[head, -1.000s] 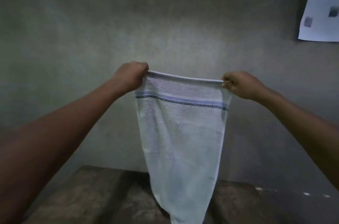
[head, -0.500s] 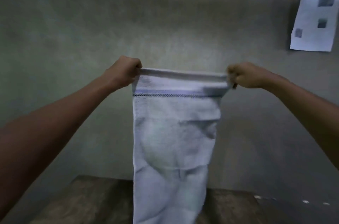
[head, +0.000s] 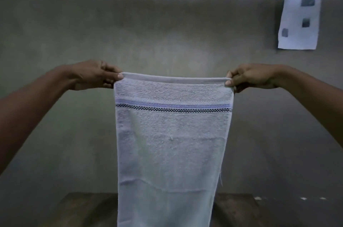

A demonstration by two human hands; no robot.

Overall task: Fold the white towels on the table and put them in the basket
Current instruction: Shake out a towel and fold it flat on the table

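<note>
Squarely in the middle of the frame hangs a white towel (head: 172, 143), held up by its two top corners and facing the camera. At centre left, the left hand (head: 92, 75) has its grip clamped on the upper left corner, thumb on the front of the hem and fingers curled behind. At centre right, the right hand (head: 254, 76) pinches the upper right corner the same way. The hem runs nearly straight between them. A pale violet stripe (head: 173, 105) crosses the upper part of the cloth, with a dark checkered line (head: 173, 109) just below it. Faint horizontal creases show lower down, and a loose thread (head: 221, 180) dangles from the right edge. The cloth narrows slightly downward and runs out of the bottom of the frame. Behind it, a dark wooden tabletop (head: 83, 210) shows at the bottom on either side. The towel blocks the whole middle of that surface, and I cannot tell whether its lower end touches the wood. A dull grey wall (head: 167, 31) fills the background. In the upper right, a white sheet of paper (head: 298, 20) bearing three dark squares hangs on it, well apart from the hands. Small white flecks (head: 304, 198) lie at lower right, too blurred to identify.
</note>
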